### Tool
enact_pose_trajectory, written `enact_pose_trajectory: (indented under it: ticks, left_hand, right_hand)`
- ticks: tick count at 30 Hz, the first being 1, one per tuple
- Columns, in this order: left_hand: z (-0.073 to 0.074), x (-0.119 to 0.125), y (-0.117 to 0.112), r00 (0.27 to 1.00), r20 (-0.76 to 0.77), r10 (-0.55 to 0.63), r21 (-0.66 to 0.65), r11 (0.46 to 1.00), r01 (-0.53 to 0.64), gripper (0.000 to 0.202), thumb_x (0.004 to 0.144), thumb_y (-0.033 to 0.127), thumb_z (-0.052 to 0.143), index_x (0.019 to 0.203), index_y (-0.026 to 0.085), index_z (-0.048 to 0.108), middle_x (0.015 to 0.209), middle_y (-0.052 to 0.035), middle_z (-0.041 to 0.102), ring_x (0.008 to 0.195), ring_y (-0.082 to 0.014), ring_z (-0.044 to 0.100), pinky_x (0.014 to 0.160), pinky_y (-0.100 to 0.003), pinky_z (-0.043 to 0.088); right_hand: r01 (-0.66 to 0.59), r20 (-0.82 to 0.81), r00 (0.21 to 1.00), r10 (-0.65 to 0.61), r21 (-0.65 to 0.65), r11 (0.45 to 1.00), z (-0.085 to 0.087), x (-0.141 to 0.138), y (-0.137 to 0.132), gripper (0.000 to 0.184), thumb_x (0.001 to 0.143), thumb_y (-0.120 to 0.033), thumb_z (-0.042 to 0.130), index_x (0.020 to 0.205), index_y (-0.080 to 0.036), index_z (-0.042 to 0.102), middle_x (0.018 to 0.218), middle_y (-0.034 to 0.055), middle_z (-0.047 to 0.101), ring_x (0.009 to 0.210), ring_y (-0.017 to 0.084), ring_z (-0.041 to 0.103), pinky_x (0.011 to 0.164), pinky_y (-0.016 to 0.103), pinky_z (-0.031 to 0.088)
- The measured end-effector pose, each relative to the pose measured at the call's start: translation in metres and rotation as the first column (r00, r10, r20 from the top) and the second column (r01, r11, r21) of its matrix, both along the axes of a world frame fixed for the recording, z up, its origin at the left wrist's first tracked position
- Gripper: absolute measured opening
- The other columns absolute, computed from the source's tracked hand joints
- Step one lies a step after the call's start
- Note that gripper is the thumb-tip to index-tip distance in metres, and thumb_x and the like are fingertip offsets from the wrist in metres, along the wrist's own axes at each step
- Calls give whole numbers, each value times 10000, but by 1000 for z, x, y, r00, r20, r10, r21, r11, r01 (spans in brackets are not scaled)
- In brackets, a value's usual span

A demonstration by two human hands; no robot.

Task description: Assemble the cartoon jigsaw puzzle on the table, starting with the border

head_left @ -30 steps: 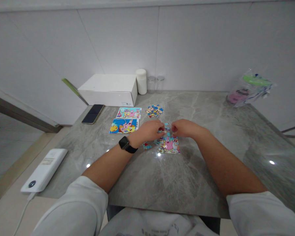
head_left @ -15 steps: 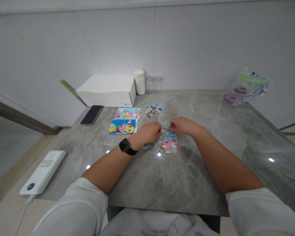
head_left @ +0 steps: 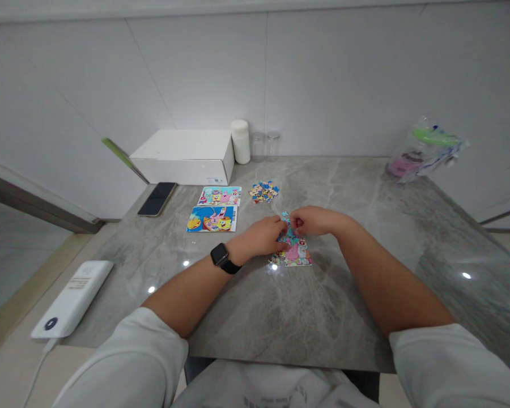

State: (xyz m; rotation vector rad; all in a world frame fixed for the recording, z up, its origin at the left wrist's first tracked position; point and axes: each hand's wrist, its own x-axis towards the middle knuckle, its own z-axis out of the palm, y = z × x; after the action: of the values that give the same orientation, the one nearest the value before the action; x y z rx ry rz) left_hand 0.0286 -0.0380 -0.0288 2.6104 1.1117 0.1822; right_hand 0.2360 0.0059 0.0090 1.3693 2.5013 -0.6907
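Observation:
A partly joined jigsaw puzzle point(head_left: 298, 255) with pink and white cartoon figures lies on the grey table before me. Over its upper left side is my left hand point(head_left: 266, 235), fingers curled down among the loose pieces; what they hold is hidden. My right hand point(head_left: 312, 220) is at the puzzle's upper edge, thumb and forefinger pinched by a small blue jigsaw piece point(head_left: 288, 228). Loose jigsaw pieces point(head_left: 276, 259) lie at the puzzle's left, partly covered by my left hand. A separate heap of jigsaw pieces point(head_left: 263, 192) sits farther back.
Two cartoon picture cards point(head_left: 212, 219) lie left of the heap, with a phone point(head_left: 157, 199) beyond them. At the back stand a white box point(head_left: 178, 164), a white bottle point(head_left: 240, 143) and two glass jars point(head_left: 272, 145). A plastic bag point(head_left: 425, 150) is at right, a white power bank point(head_left: 72, 300) at left.
My left hand has moved right, onto the puzzle's upper left side. My right hand has shifted slightly down and left, so the two hands are closer together.

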Motion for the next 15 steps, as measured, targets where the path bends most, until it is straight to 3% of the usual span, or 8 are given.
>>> enact_pose_trajectory:
  ticks: [3, 5, 8, 10, 13, 15]
  left_hand:
    - [-1, -1, 3, 995, 90, 41, -5, 999, -41, 309, 961, 410, 669, 1159, 174, 688, 1132, -109, 699, 1029, -252, 657, 904, -360, 519]
    - [-1, -1, 5, 991, 123, 57, -20, 998, -55, 258, 977, 381, 643, 1133, 183, 695, 1120, -98, 703, 1017, -239, 660, 912, -355, 519]
    - [-1, 0, 3, 994, 96, 43, -44, 998, -39, 265, 950, 412, 675, 1091, 191, 709, 1108, -94, 701, 1002, -245, 664, 894, -357, 522]
    - [-2, 3, -3, 999, 36, 39, -48, 998, -37, 388, 885, 495, 745, 1112, 182, 703, 1142, -114, 691, 1012, -274, 665, 878, -377, 528]
    - [-2, 7, -14, 999, -41, 36, -20, 999, -36, 596, 790, 590, 816, 1184, 168, 669, 1219, -156, 662, 1063, -326, 657, 892, -422, 533]
    - [-3, 9, -19, 997, -66, 42, 2, 999, -42, 615, 778, 596, 828, 1180, 164, 653, 1226, -169, 652, 1087, -344, 649, 907, -437, 532]
  right_hand:
    - [8, -162, 987, -22, -87, 996, 0, 5, 4, 147, 812, -204, 703, 950, -216, 752, 840, 13, 761, 753, 181, 665, 671, 264, 447]
    - [35, -187, 981, -49, -77, 996, -1, 7, 8, 209, 814, -199, 693, 1010, -217, 760, 875, 18, 778, 780, 187, 683, 703, 265, 473]
    - [98, -82, 993, -88, 119, 988, -5, 10, 10, 227, 792, -179, 728, 1011, -205, 782, 981, 76, 801, 880, 232, 713, 751, 292, 490]
    - [89, 10, 996, -93, 190, 978, -8, 10, 9, 157, 772, -211, 782, 927, -203, 800, 962, 104, 804, 883, 258, 722, 744, 310, 492]
    - [20, 99, 995, -31, 105, 994, -11, 5, 1, 80, 717, -258, 845, 777, -224, 802, 789, 82, 783, 775, 244, 721, 679, 300, 484]
    - [-33, 140, 990, 25, 61, 998, -11, 1, -5, 67, 694, -258, 850, 712, -231, 792, 713, 65, 758, 729, 226, 711, 646, 285, 470]
